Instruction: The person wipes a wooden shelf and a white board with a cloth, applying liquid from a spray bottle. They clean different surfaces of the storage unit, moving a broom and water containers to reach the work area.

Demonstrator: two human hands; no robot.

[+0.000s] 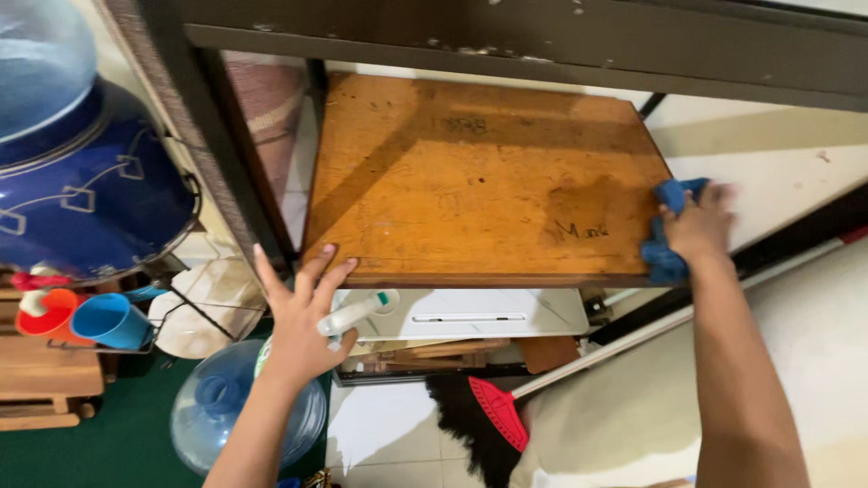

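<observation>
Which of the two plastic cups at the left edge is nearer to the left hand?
The blue plastic cup; the orange one sits farther left.

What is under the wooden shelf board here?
Under the wooden shelf board a white flat panel shows, with wood pieces below it and a red broom on the floor. Whatever lies further back is covered by the board.
</observation>
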